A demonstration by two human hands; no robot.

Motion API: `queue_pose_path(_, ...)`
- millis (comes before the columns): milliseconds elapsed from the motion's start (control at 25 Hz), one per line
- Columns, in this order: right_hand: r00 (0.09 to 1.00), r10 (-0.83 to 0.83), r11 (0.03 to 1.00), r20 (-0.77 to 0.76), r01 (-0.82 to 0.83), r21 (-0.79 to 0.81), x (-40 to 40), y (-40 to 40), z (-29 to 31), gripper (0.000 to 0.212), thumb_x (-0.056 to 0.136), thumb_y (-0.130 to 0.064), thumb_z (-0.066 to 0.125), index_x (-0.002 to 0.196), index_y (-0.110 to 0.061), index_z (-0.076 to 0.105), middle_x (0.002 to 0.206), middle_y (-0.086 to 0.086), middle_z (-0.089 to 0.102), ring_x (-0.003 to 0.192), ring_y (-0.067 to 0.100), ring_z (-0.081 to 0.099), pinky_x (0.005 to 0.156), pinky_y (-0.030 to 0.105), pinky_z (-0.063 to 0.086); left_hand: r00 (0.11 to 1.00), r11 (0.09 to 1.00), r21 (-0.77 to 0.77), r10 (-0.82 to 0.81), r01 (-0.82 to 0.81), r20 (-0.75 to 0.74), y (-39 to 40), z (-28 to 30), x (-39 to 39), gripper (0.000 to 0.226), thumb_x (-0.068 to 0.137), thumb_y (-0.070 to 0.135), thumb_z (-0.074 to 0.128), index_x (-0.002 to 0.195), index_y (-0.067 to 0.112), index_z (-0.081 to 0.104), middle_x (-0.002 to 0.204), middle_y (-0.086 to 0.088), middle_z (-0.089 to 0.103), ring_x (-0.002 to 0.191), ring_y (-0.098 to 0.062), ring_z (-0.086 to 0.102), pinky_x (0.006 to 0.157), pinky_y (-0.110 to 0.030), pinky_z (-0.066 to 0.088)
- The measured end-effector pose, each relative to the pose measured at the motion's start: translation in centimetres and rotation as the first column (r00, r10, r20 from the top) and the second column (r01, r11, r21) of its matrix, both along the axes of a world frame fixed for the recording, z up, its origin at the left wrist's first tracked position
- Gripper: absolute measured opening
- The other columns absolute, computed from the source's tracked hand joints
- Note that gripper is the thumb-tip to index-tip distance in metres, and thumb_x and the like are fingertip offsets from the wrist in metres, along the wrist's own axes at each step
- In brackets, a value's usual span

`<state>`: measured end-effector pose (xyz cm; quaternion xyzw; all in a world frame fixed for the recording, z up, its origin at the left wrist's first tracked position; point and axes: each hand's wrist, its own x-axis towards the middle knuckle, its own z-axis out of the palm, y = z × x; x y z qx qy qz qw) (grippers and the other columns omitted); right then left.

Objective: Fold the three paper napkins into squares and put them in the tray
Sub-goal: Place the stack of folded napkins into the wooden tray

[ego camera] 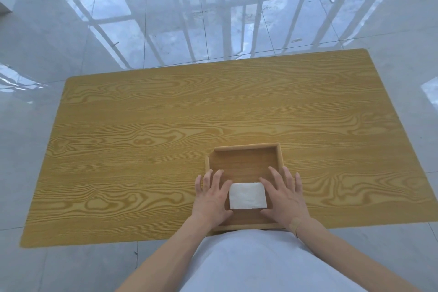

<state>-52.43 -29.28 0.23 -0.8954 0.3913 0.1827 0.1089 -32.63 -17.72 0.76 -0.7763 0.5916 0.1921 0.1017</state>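
I look down at a big wooden table (166, 125) with wavy brown lines in it. It stands on a shiny grey tiled floor (71, 19).

On the left part of the table I see only bare wood.

Near the middle, close to the near edge, sits a square wooden tray (246, 149) with low walls. Its left wall has a gap at the far corner.

My left hand (211, 199) lies flat over the left side of the tray. Its fingers are spread out and loose, not gripping anything. Its inner edge is right at the left edge of the napkin, but I cannot tell if it touches.

Between my two hands I see a white folded napkin (247, 195). It lies flat inside the tray, in the near half. It may be a stack, but I cannot tell how many napkins are there. The far half of the tray floor is bare.

My right hand (284, 197) lies flat over the right side of the tray. Its fingers are spread out and loose too, holding nothing. It sits just beside the right edge of the napkin. There is a tan plaster (295, 223) on that wrist.

At the near side I see my pale blue shirt (248, 263).
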Motion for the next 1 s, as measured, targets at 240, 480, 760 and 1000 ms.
queue_pose_path(240,1.0,0.023,1.0,-0.007,-0.023,-0.012,0.3,-0.3,-0.1,0.083,0.068,-0.055,0.073,0.14,-0.036,0.037,0.162,0.003,0.011,0.145,0.037,-0.007,0.115,0.062,-0.007,1.0,1.0,-0.028,0.013,-0.013,0.016,0.0,0.0,-0.1,0.074,0.071,0.055,0.067,0.133,0.031,0.035,0.151,-0.006,0.016,0.141,-0.034,0.0,0.113,-0.054,-0.001)
queue_pose_path(480,0.999,0.04,0.999,0.01,-0.04,-0.009,0.2,-0.3,0.2,0.075,0.066,-0.053,0.075,0.132,-0.035,0.045,0.16,0.005,0.016,0.146,0.039,-0.002,0.116,0.063,-0.002,1.0,1.0,-0.015,0.015,-0.014,0.012,0.1,0.4,-0.2,0.075,0.071,0.056,0.068,0.133,0.03,0.036,0.151,-0.006,0.014,0.142,-0.034,-0.001,0.114,-0.055,-0.001)
queue_pose_path(760,0.999,0.034,0.999,0.007,-0.034,-0.017,-0.5,1.0,0.2,0.075,0.065,-0.055,0.074,0.131,-0.038,0.044,0.16,0.005,0.015,0.146,0.038,-0.001,0.115,0.064,-0.002,1.0,1.0,-0.011,0.003,-0.002,0.026,1.2,0.3,-0.4,0.074,0.069,0.058,0.068,0.131,0.032,0.037,0.151,-0.006,0.016,0.143,-0.035,0.0,0.114,-0.055,-0.001)
queue_pose_path(1000,0.999,0.033,0.999,-0.009,-0.033,-0.017,-0.5,0.7,0.2,0.076,0.068,-0.059,0.071,0.135,-0.039,0.039,0.161,0.004,0.01,0.146,0.038,-0.006,0.114,0.064,-0.005,1.0,1.0,-0.006,0.018,-0.018,0.014,0.9,0.4,-0.5,0.075,0.068,0.055,0.071,0.131,0.032,0.038,0.151,-0.005,0.013,0.143,-0.035,-0.002,0.114,-0.055,-0.003)
